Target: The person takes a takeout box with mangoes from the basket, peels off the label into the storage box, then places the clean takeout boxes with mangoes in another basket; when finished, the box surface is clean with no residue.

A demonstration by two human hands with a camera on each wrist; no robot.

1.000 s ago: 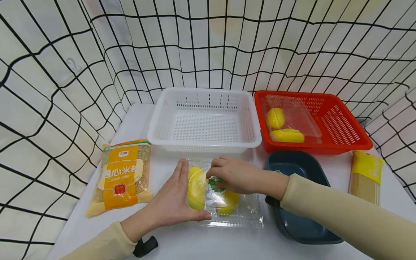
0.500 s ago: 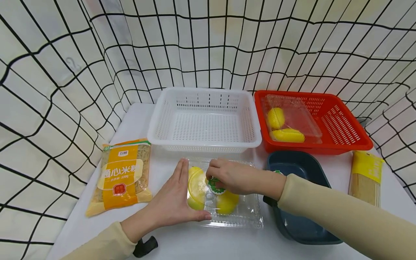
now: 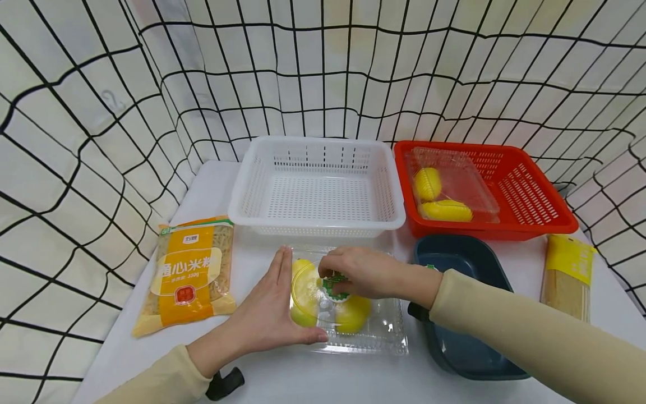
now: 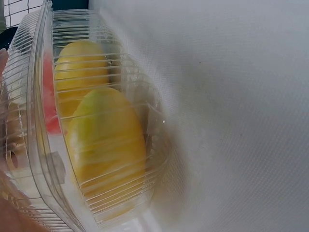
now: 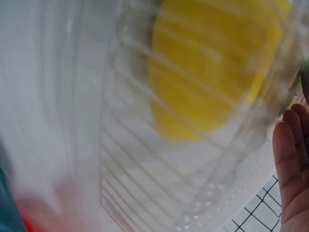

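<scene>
A clear plastic clamshell box (image 3: pixel 386 328) lies on the white table, with smooth yellow fruits (image 4: pixel 106 140) inside. My left hand (image 3: pixel 259 308) spreads along its left side, fingers straight and the thumb at the near edge. From the right, my right hand (image 3: pixel 365 272) reaches over the lid, fingers bent down, pinching a round green sticker (image 3: pixel 334 289) at the lid's middle. The fingers hide part of the sticker. In the right wrist view, the right hand's fingers (image 5: pixel 287 159) show at the right edge, beside the ribbed box wall (image 5: pixel 145 159).
Behind the box stands a white basket (image 3: pixel 318 196). A red basket (image 3: pixel 525 191) beside it holds another clear box with yellow items. A dark blue basin (image 3: pixel 484 359) lies under the right forearm. An orange food bag (image 3: pixel 187 275) is at left, a yellow-topped pack (image 3: pixel 570 275) at right.
My right hand has shifted slightly on the lid, and more of the green sticker shows beneath its fingers. The left hand and the box have stayed in place.
</scene>
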